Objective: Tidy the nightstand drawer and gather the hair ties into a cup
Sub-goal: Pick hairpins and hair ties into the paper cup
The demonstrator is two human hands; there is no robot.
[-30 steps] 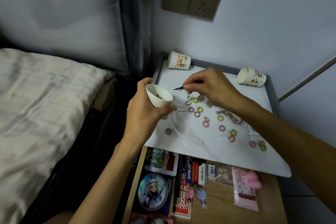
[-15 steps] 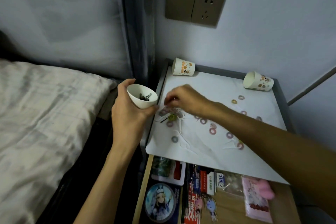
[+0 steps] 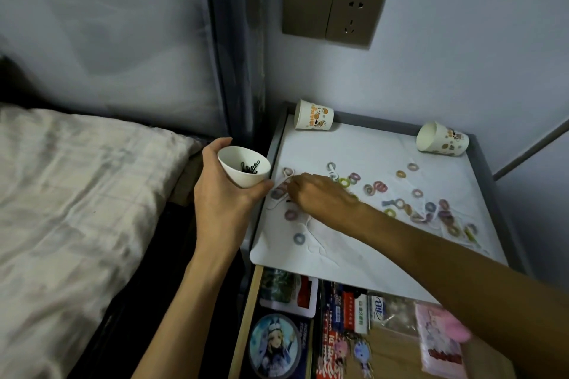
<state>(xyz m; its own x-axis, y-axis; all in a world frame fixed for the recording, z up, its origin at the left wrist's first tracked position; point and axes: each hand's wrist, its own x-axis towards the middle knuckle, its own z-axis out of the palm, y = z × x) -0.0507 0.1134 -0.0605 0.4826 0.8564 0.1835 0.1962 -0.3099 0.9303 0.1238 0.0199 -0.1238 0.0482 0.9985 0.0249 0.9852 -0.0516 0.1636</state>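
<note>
The left hand (image 3: pixel 221 203) grips a white cup (image 3: pixel 244 169) (black pins lie inside it) just off the table's (image 3: pixel 375 123) left edge, while the right hand (image 3: pixel 320 194) reaches fingers-down among the hair ties (image 3: pixel 380 186) scattered there, its grasp hidden.

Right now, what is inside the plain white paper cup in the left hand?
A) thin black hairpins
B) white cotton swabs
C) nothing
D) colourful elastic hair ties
A: thin black hairpins lie at the bottom of the plain white paper cup the left hand grips; the colourful hair ties lie on the white mat.
</note>
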